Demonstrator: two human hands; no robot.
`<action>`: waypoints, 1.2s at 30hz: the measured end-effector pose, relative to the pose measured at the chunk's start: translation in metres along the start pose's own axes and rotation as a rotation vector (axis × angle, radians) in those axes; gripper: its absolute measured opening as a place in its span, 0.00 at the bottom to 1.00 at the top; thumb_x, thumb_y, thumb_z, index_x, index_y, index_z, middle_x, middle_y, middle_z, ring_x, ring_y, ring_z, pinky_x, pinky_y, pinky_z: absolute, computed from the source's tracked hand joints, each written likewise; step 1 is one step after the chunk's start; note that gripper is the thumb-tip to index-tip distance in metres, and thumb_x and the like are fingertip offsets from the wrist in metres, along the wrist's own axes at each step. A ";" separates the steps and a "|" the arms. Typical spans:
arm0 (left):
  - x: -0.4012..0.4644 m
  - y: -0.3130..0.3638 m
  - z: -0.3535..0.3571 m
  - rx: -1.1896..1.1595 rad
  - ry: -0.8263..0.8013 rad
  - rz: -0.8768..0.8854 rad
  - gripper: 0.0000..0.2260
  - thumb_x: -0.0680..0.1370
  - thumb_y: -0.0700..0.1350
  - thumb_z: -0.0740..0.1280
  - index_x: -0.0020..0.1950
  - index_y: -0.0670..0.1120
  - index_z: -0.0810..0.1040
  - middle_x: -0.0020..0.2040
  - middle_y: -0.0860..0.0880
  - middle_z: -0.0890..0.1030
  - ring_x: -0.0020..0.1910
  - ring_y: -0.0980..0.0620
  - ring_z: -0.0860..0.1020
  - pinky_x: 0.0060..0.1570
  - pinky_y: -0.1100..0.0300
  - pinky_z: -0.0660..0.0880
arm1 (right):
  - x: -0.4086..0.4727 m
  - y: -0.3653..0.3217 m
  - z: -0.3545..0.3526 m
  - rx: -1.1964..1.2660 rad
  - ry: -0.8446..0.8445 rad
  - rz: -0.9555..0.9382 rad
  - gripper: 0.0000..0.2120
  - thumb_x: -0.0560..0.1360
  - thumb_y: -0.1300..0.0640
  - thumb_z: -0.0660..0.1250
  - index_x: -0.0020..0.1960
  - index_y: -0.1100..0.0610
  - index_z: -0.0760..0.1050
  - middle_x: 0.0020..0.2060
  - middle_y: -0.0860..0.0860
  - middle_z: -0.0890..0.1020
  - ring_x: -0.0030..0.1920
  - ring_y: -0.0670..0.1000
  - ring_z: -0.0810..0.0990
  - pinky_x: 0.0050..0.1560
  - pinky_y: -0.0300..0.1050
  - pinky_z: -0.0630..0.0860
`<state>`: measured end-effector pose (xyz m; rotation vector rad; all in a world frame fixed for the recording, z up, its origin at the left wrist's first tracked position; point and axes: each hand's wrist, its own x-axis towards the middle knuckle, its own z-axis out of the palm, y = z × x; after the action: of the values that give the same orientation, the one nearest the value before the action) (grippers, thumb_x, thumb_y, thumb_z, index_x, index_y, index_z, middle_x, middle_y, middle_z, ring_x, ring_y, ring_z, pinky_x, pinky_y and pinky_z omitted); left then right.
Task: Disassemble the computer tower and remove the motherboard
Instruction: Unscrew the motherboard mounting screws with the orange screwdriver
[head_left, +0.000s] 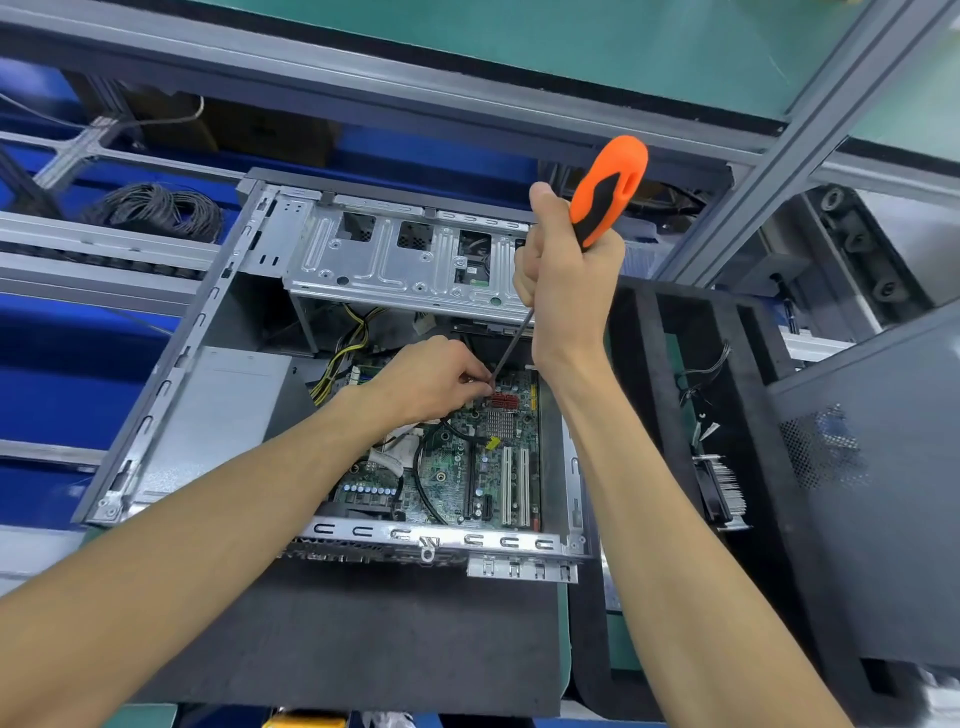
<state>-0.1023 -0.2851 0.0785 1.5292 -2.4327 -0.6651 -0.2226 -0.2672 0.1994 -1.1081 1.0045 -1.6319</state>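
Two hands work inside the open grey steel computer tower (218, 322). Our left hand (431, 376) pinches the shaft tip at the green motherboard (483, 457), seated at the case's five o'clock. At one o'clock, our right hand (566, 275) grips the orange-and-black-handled screwdriver (605, 192). A slip could gouge traces or jab our fingers.

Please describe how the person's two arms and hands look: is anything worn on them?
Both forearms are bare up to the frame edge: no sleeves show. The left hand and right hand wear no gloves. No watch, ring or wrist strap is visible on either.
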 end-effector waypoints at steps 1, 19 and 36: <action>0.000 0.000 0.000 -0.005 -0.003 -0.005 0.09 0.78 0.54 0.69 0.53 0.54 0.86 0.53 0.56 0.85 0.52 0.52 0.82 0.49 0.53 0.79 | 0.000 0.000 0.000 0.001 -0.001 0.000 0.23 0.79 0.59 0.66 0.32 0.52 0.57 0.23 0.47 0.58 0.22 0.46 0.57 0.25 0.38 0.59; -0.002 0.002 0.000 -0.053 0.007 0.009 0.09 0.77 0.53 0.70 0.53 0.53 0.86 0.52 0.55 0.85 0.43 0.56 0.80 0.45 0.57 0.78 | -0.002 0.000 -0.001 -0.080 -0.022 0.032 0.24 0.80 0.59 0.66 0.31 0.52 0.57 0.24 0.49 0.58 0.23 0.47 0.57 0.27 0.39 0.59; -0.005 0.009 -0.007 -0.098 0.091 0.037 0.10 0.77 0.54 0.69 0.43 0.50 0.86 0.30 0.57 0.81 0.27 0.60 0.75 0.33 0.61 0.73 | -0.007 -0.006 0.004 -0.114 -0.244 0.015 0.10 0.78 0.59 0.69 0.46 0.60 0.68 0.30 0.56 0.70 0.29 0.54 0.69 0.33 0.45 0.72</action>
<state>-0.1046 -0.2789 0.0889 1.4416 -2.3196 -0.6817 -0.2186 -0.2590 0.2048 -1.3366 0.9515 -1.4012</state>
